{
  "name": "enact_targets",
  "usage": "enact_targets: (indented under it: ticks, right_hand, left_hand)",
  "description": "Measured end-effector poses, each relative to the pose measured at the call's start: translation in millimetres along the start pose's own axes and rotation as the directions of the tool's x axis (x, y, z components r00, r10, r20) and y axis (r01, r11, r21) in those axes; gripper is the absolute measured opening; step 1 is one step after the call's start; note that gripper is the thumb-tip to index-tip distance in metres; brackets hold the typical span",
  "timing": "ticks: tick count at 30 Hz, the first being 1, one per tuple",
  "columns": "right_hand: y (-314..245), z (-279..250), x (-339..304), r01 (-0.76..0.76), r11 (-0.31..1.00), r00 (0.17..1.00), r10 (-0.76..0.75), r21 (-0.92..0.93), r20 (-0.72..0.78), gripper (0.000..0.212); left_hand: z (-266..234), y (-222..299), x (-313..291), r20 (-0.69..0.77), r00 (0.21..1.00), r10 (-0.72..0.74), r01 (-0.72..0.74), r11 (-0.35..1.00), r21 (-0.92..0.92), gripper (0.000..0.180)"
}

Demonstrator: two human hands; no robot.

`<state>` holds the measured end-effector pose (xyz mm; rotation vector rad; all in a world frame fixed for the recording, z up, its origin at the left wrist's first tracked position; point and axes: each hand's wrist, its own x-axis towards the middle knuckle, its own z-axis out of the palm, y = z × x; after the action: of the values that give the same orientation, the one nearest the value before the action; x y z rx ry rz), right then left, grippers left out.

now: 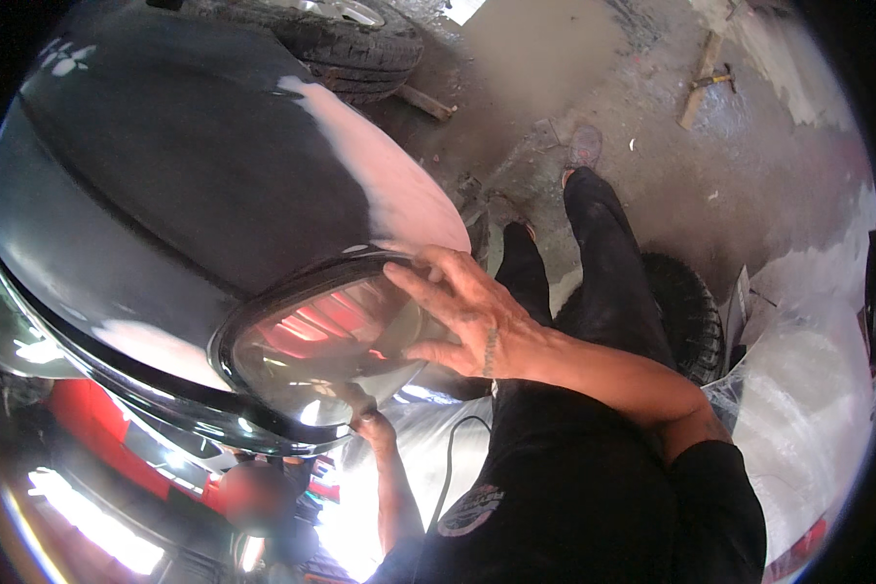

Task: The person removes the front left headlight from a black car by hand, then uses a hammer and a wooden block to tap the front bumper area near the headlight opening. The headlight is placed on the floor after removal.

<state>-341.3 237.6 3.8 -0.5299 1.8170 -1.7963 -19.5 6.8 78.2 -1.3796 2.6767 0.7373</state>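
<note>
while the left hand (368, 420), its grip unclear, is placed near the rim, the oval lens (316, 346) in the dark panel (224, 165) is touched by the wide-spread right hand (477, 316), seemingly for steadiness.

I see dull charcoal grey across the car panel (195, 165) at upper left, broken by pale pink patches (389, 185). The oval lens (331, 336), left of centre, is clear, showing red with paler stripes inside a black rim (226, 341). My black shirt (594, 487) carries a round greyish-white emblem (472, 511), and my trousers (603, 224) are black too. Upper right, the floor (672, 175) is mottled grey-brown; the hammer (714, 80) has a yellowish handle.
</note>
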Motion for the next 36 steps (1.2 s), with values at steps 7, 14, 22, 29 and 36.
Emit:
enact_targets:
  ticks: [7, 14, 22, 29, 36]
  right_hand:
    - [-6.4, -5.9, 15.8, 0.067, 0.995, 0.982, -0.053, -0.070, 0.180, 0.119]
    - [-5.4, -4.3, 21.9, 0.073, 0.993, 0.977, -0.053, -0.092, 0.207, 0.123]
    - [-4.3, -9.2, 27.7, 0.045, 0.994, 0.961, -0.016, -0.101, 0.277, 0.131]
    - [-5.2, -10.9, 31.3, 0.023, 0.995, 0.958, 0.004, -0.092, 0.286, 0.137]
    - [-7.9, -13.0, 33.9, 0.015, 0.992, 0.957, 0.023, -0.128, 0.289, 0.133]
  left_hand:
    - [-16.7, 1.0, -4.3, 0.127, 0.988, 0.091, -0.105, 0.989, 0.102, 0.080]
    - [-24.7, -19.6, -16.9, 0.119, 0.991, -0.056, 0.048, 0.997, 0.067, 0.051]
    - [-30.3, 11.1, -16.4, 0.194, 0.964, -0.181, 0.152, 0.976, 0.155, 0.053]
    - [-31.1, 13.1, -16.1, 0.279, 0.931, -0.236, 0.203, 0.969, 0.142, 0.040]
    - [-22.0, -15.5, -20.3, 0.109, 0.994, 0.010, -0.030, 0.982, 0.186, 0.067]
